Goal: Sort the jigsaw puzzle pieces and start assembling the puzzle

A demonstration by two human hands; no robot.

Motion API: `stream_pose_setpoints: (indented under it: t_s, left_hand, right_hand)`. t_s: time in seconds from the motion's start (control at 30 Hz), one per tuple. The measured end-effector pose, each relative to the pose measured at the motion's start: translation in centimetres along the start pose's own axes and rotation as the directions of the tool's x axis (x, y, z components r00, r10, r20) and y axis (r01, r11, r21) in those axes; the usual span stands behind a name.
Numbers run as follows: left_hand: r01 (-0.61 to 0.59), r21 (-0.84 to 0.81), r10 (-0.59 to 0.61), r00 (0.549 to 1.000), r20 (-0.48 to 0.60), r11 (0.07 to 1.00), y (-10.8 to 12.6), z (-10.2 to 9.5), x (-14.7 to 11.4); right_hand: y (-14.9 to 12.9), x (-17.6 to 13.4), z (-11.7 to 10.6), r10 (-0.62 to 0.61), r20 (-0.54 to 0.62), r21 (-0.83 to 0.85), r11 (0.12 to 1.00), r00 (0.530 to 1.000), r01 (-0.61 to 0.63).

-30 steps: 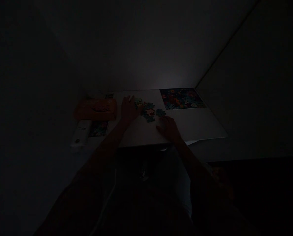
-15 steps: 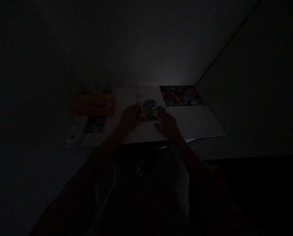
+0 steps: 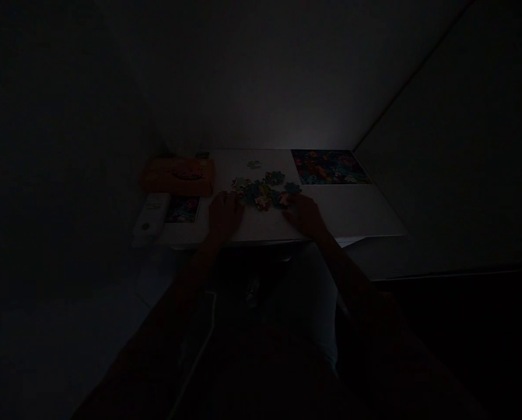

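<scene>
You are resting your left hand [image 3: 226,217] and right hand [image 3: 307,216] at opposite ends of the puzzle pieces [image 3: 263,201] clustered on the white table [image 3: 352,210], too dimly lit to tell whether you're gripping any, with any inward push risking overlaps.

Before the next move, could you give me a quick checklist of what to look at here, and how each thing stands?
1. Light good enough for fine detail: not ok, the view is very dark.
2. Main cluster of puzzle pieces within reach: ok, it lies between the left hand and right hand.
3. Pale puzzle bit with the cluster: not ok, it lies apart, farther back.
4. Large printed sheet uncovered: ok.
5. Orange box away from the hands: ok, left of both.
6. Fingers gripping a piece: cannot tell, too dark.
</scene>
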State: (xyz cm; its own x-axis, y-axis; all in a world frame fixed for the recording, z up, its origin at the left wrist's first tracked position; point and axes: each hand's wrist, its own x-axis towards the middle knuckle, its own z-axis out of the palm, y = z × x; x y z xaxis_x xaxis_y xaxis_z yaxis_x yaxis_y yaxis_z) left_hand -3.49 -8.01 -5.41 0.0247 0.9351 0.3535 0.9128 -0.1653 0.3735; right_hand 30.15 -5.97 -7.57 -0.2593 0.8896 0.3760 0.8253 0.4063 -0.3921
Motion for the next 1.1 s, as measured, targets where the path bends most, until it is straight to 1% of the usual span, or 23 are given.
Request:
stream_pose_setpoints:
  t_s: [0.1, 0.23, 0.3, 0.37, 0.53, 0.67, 0.77, 0.9, 1.03, 1.1]
  left_hand:
    - [-0.032, -0.083, 0.032, 0.999, 0.009, 0.996, -0.6, -0.2, 0.1]
    - [-0.068, -0.283, 0.061, 0.998, -0.032, 0.957, -1.2, -0.1, 0.5]
    - [-0.037, -0.341, 0.021, 0.998, -0.051, 0.939, -1.4, 0.1, 0.6]
    - [0.002, -0.365, -0.025, 0.998, -0.058, 0.931, -1.5, 0.1, 0.7]
    - [0.034, -0.419, -0.073, 0.994, -0.078, 0.907, -1.7, -0.1, 0.6]
    - [0.104, -0.527, -0.184, 0.978, -0.102, 0.843, -2.0, -0.3, 0.6]
    - [0.150, -0.606, -0.253, 0.964, -0.088, 0.781, -1.9, -0.6, 0.7]
    - [0.179, -0.645, -0.325, 0.939, -0.114, 0.743, -1.5, -1.2, 0.8]
    - [0.191, -0.714, -0.365, 0.926, -0.096, 0.673, -1.4, -1.5, 0.8]
    - [0.187, -0.729, -0.365, 0.926, -0.092, 0.658, -1.4, -1.6, 0.8]
  right_hand:
    - [0.0, 0.3, -0.3, 0.003, 0.021, 0.019, 1.000, 1.000, -0.003]
    - [-0.2, 0.6, -0.4, -0.007, 0.037, 0.006, 1.000, 0.999, 0.007]
    - [-0.2, 0.6, -0.4, -0.008, 0.024, -0.015, 1.000, 1.000, 0.008]
    - [-0.2, 0.7, -0.4, -0.007, 0.016, -0.033, 0.999, 1.000, 0.007]
    - [-0.2, 0.7, -0.3, -0.012, 0.008, -0.039, 0.999, 1.000, 0.012]
    - [-0.1, 0.6, -0.5, -0.009, -0.011, -0.007, 1.000, 1.000, 0.009]
    - [0.0, 0.4, -0.7, 0.017, -0.042, 0.022, 1.000, 0.999, -0.016]
    - [0.1, 0.1, -0.9, 0.042, -0.113, 0.053, 0.998, 0.993, -0.036]
    - [0.5, -0.1, -1.2, 0.037, -0.199, 0.104, 0.994, 0.979, -0.017]
    - [0.6, -0.1, -1.4, 0.034, -0.246, 0.149, 0.989, 0.969, 0.004]
